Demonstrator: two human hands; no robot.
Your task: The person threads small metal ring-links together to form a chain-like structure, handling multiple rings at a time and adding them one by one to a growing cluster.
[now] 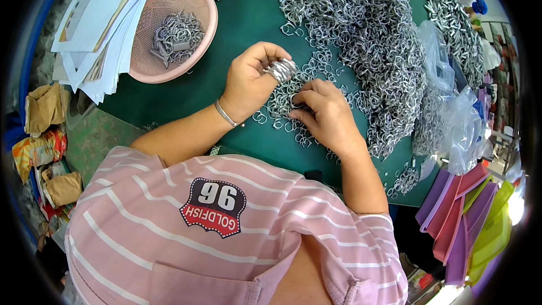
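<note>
Above the green desk [239,25], the left hand [248,82] grasps a bunch of silvery metal rings [280,70], while the right hand [330,114], fingers curled at scattered loose rings [280,104], has an unclear grip.

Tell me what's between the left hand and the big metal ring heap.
In the head view, loose rings lie scattered on the green tabletop between the left hand and the big heap.

- black-and-red patch [213,208] on the striped pink shirt [141,231]: white number, white word (both upside down from here lol)
- papers [104,8]: can't make anything out
</note>
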